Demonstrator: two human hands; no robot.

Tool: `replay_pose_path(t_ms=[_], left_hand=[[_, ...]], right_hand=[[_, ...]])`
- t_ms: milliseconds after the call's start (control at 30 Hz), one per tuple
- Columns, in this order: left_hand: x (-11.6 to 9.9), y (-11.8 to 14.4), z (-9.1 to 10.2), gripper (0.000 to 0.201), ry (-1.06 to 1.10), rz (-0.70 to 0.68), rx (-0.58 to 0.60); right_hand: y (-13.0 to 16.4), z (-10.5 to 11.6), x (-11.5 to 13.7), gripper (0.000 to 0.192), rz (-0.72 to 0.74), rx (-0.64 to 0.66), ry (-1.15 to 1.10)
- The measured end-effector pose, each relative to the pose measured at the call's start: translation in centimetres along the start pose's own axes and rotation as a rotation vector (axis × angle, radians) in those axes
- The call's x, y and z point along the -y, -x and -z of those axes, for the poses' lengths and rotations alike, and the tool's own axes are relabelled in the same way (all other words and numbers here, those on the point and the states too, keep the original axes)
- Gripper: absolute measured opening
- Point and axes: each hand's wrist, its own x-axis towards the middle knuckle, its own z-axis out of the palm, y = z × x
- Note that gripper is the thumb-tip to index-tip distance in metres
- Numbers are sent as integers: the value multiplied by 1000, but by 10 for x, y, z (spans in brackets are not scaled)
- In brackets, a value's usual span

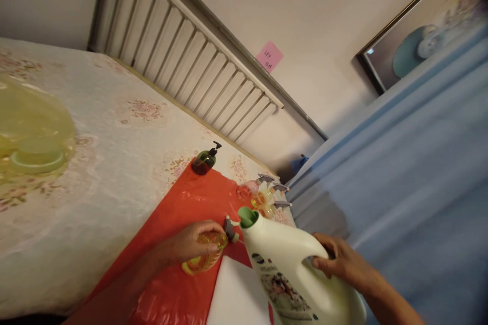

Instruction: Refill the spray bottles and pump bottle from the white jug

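My left hand is closed around a small clear pump bottle of yellow liquid that stands on a red plastic sheet. My right hand grips the handle of a large white jug with an open green spout. The jug is tilted, its spout close to the small bottle's grey pump head. A white pad lies under the jug.
A dark green pump bottle stands at the sheet's far edge. Three small pump bottles cluster at the table's far right corner. A floral tablecloth covers the table, a yellow plastic bag lies left, and a blue curtain hangs right.
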Motion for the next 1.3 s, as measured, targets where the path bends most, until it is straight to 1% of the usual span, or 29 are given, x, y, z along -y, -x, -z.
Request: replay_pose_path(t_ms=[67, 133, 200, 267, 333, 367, 467, 533, 633, 733, 800, 900, 1033, 1100, 1167, 1233, 1300], left_hand=[[1, 0, 1, 29, -5, 13, 3], [3, 0, 2, 30, -4, 22, 6], [4, 0, 2, 31, 1, 30, 12], [3, 0, 2, 32, 10, 48, 10], [1, 0, 1, 34, 19, 70, 10], [0, 0, 1, 35, 23, 83, 5], [1, -1, 1, 37, 31, 117, -12], [3, -1, 2, 38, 32, 126, -22], [6, -1, 4, 39, 13, 126, -6], [10, -1, 6, 32, 11, 96, 24], [14, -2, 6, 31, 42, 49, 31], [21, -3, 5, 39, 66, 12, 18], [23, -3, 5, 41, 18, 16, -7], [20, -3, 5, 40, -5, 22, -13], [15, -4, 4, 40, -20, 14, -7], [11, -5, 4, 40, -4, 2, 2], [8, -5, 3, 38, 29, 4, 6]], right_hand=[[-8, 0, -2, 31, 18, -93, -22], [-19, -2, -4, 26, 56, -179, -93], [-32, -6, -4, 23, 64, -224, -253], [-49, -13, -2, 27, 73, -242, -450], [-68, -23, 2, 29, 137, -283, -605], [-78, -28, 4, 28, 180, -323, -673], [-110, -47, 8, 20, 237, -385, -762], [-131, -62, 10, 24, 259, -421, -815], [-158, -87, 11, 25, 265, -475, -889], [-178, -117, 13, 27, 285, -519, -957], [-186, -136, 15, 27, 295, -523, -997], [-194, -163, 18, 24, 317, -512, -1042], [-197, -187, 18, 24, 343, -491, -1059], [-196, -193, 16, 29, 350, -479, -1048], [-194, -195, 15, 32, 359, -463, -1027], [-190, -191, 14, 32, 374, -426, -995], [-185, -182, 10, 34, 396, -363, -964]])
